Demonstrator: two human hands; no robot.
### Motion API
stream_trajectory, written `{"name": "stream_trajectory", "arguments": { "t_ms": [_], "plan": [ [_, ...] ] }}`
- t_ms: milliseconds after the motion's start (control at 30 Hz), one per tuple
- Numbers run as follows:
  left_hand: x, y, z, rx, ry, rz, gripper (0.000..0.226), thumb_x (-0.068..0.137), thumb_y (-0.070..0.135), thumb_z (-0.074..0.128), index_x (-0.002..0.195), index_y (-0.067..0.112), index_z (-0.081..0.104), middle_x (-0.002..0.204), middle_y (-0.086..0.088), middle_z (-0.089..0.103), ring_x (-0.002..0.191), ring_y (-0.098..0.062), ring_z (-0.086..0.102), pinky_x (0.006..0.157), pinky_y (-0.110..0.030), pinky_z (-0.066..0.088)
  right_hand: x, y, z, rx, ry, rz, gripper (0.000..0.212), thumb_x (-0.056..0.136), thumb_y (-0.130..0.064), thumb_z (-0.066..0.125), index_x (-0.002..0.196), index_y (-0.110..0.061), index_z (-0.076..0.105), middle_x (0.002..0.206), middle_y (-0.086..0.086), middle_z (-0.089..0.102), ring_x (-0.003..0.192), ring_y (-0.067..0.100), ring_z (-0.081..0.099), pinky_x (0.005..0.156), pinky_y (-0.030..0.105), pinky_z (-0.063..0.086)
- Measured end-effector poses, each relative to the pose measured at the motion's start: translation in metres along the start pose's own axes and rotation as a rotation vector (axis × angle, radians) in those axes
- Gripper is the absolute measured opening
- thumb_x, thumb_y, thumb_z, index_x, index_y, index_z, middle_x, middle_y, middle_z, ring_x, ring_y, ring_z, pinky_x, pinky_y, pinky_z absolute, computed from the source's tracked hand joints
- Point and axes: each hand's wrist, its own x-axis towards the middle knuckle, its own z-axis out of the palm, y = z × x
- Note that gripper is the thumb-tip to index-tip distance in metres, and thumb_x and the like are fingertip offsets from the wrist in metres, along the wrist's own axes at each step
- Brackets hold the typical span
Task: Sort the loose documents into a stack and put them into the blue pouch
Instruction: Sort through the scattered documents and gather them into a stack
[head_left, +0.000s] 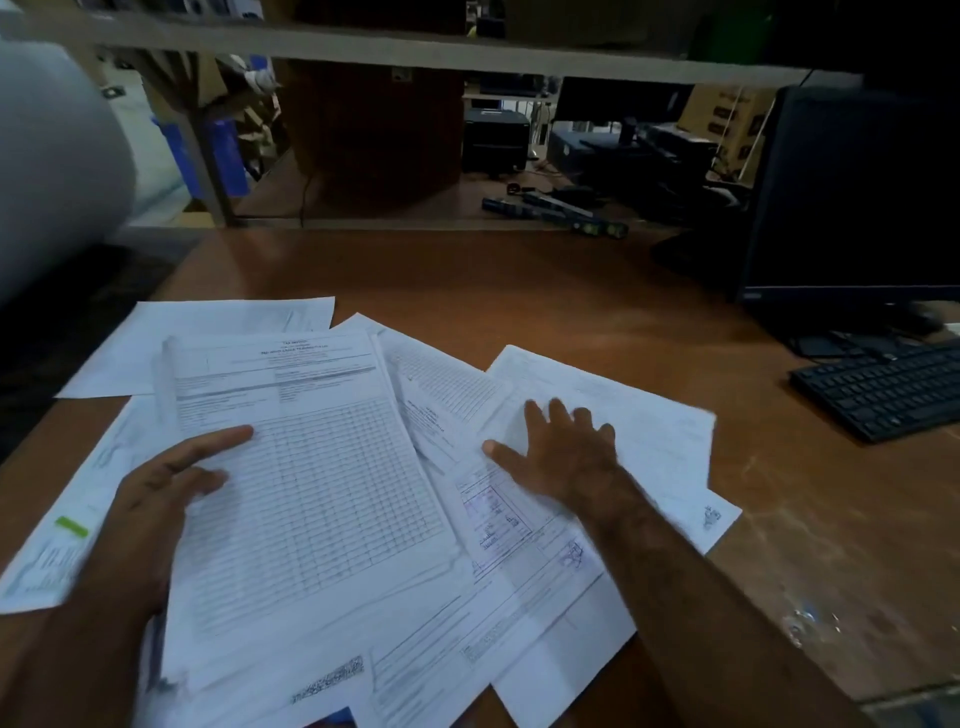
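Several loose white documents (571, 587) lie fanned out over the brown desk (519, 280). A printed table sheet (322, 467) tops a small pile on the left. My left hand (156, 499) grips that pile at its left edge, thumb lying on the top sheet. My right hand (556, 447) lies flat with spread fingers on the sheets to the right, pressing on them. More sheets stick out at the far left (208, 332) and the left edge (67, 535). No blue pouch is in view.
A black keyboard (883, 389) and a black monitor (857, 197) stand at the right. A shelf frame (467, 57) crosses the back, with dark equipment behind it. A large white roll (52, 156) sits at the far left.
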Motion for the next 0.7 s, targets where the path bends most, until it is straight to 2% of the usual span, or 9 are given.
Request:
{"name": "stream_trajectory", "arguments": {
  "t_ms": [133, 233, 333, 433, 533, 600, 700],
  "plan": [
    [0.002, -0.002, -0.003, 0.019, -0.017, 0.011, 0.039, 0.092, -0.013, 0.050, 0.118, 0.006, 0.072, 0.129, 0.001, 0.071, 0.124, -0.010, 0.062, 0.094, -0.013, 0.053, -0.011, 0.003, -0.005, -0.032, 0.099, 0.028, 0.085, 0.088, -0.084, 0.031, 0.142, -0.021, 0.049, 0.148, 0.009, 0.046, 0.132, 0.033, 0.048, 0.100, 0.048, 0.044],
    [0.002, -0.005, -0.006, 0.031, -0.026, 0.019, 0.039, 0.093, -0.011, 0.051, 0.118, 0.010, 0.073, 0.132, 0.002, 0.069, 0.129, -0.012, 0.059, 0.098, -0.022, 0.054, -0.003, 0.017, -0.016, 0.046, 0.101, 0.081, 0.085, 0.086, -0.084, 0.039, 0.147, -0.025, 0.045, 0.154, 0.009, 0.042, 0.138, 0.034, 0.044, 0.105, 0.050, 0.046],
    [0.002, -0.007, -0.005, 0.039, -0.014, 0.020, 0.039, 0.093, -0.009, 0.052, 0.118, 0.011, 0.074, 0.135, 0.002, 0.067, 0.131, -0.014, 0.057, 0.104, -0.033, 0.045, 0.004, 0.047, -0.021, 0.148, -0.021, 0.164, 0.103, 0.067, -0.090, 0.055, 0.149, -0.030, 0.038, 0.155, 0.007, 0.042, 0.136, 0.035, 0.046, 0.105, 0.052, 0.049],
    [0.003, -0.010, -0.007, 0.035, -0.015, 0.005, 0.039, 0.092, -0.008, 0.053, 0.118, 0.012, 0.074, 0.135, 0.002, 0.067, 0.133, -0.017, 0.056, 0.112, -0.044, 0.041, 0.007, 0.061, -0.023, 0.190, -0.016, 0.126, 0.114, 0.055, -0.088, 0.070, 0.148, -0.029, 0.040, 0.152, 0.004, 0.049, 0.133, 0.032, 0.052, 0.103, 0.047, 0.052],
    [0.004, -0.014, -0.012, 0.064, -0.029, -0.002, 0.039, 0.093, -0.007, 0.053, 0.120, 0.013, 0.074, 0.137, 0.002, 0.066, 0.134, -0.018, 0.055, 0.114, -0.049, 0.039, 0.013, 0.069, -0.026, 0.322, 0.053, 0.154, 0.112, 0.059, -0.069, 0.087, 0.151, -0.025, 0.039, 0.151, 0.006, 0.048, 0.134, 0.031, 0.050, 0.102, 0.040, 0.049],
    [0.004, -0.014, -0.013, 0.073, -0.044, 0.000, 0.039, 0.095, -0.006, 0.051, 0.120, 0.013, 0.073, 0.137, 0.001, 0.066, 0.134, -0.020, 0.055, 0.114, -0.050, 0.039, 0.021, 0.075, -0.027, 0.488, 0.112, 0.169, 0.098, 0.063, -0.047, 0.095, 0.145, -0.023, 0.046, 0.144, 0.005, 0.052, 0.130, 0.029, 0.052, 0.098, 0.034, 0.048],
    [0.001, -0.009, -0.008, 0.057, -0.030, 0.001, 0.038, 0.095, -0.008, 0.050, 0.121, 0.008, 0.072, 0.135, -0.002, 0.067, 0.133, -0.019, 0.056, 0.112, -0.045, 0.040, 0.032, 0.084, -0.024, 0.660, 0.165, 0.186, 0.077, 0.072, -0.018, 0.091, 0.138, -0.024, 0.052, 0.133, 0.003, 0.056, 0.122, 0.029, 0.057, 0.089, 0.034, 0.052]
  ]
}}
